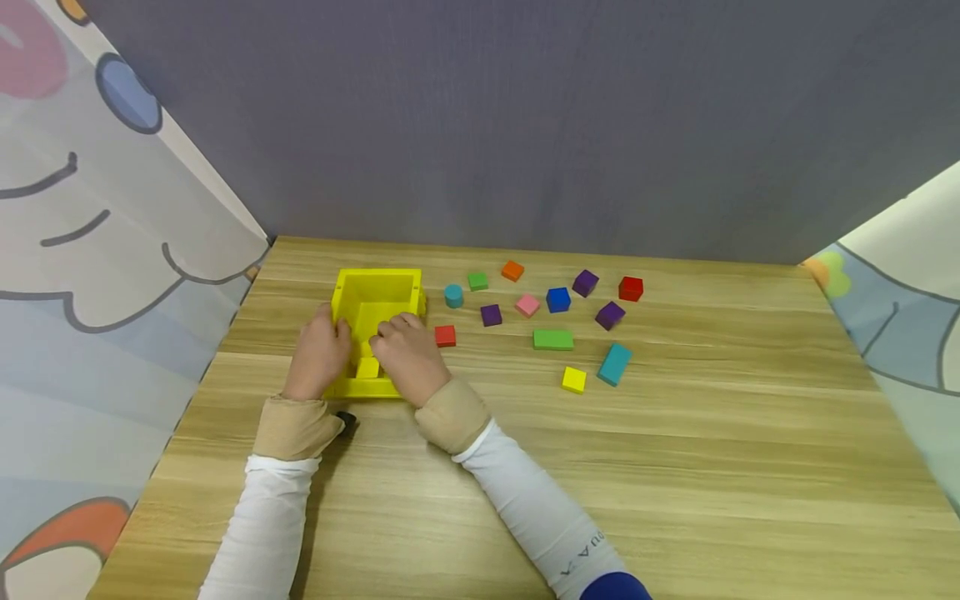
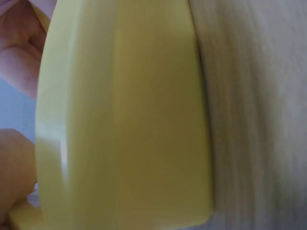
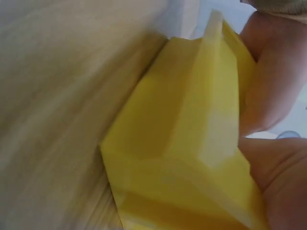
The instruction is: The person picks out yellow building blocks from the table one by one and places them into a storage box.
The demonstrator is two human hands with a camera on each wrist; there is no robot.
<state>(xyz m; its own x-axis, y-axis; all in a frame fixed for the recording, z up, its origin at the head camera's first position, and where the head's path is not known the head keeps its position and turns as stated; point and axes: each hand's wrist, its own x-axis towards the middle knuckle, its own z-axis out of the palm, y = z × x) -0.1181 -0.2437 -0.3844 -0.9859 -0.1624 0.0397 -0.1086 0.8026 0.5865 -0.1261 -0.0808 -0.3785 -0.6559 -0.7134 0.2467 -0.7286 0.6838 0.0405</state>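
A yellow open-topped box [image 1: 375, 389] stands on the wooden table at the left, with both hands at its sides. My left hand [image 1: 318, 354] grips the left wall, its thumb reaching inside. Across from it, my right hand [image 1: 411, 357] holds the right wall with fingers bent over the rim. Inside the near end lies a small yellow block [image 1: 367, 367]. The box wall [image 2: 144, 120] fills most of the left wrist view. A corner of the box [image 3: 163, 158] shows in the right wrist view, with part of a hand [image 3: 283, 187] at its rim.
Right of the box lie several coloured blocks, among them a red block [image 1: 445, 336] close to the right hand, a teal cylinder [image 1: 453, 296], a long green block [image 1: 552, 340] and a yellow block [image 1: 573, 380]. A dark grey panel [image 1: 525, 125] rises behind the table.
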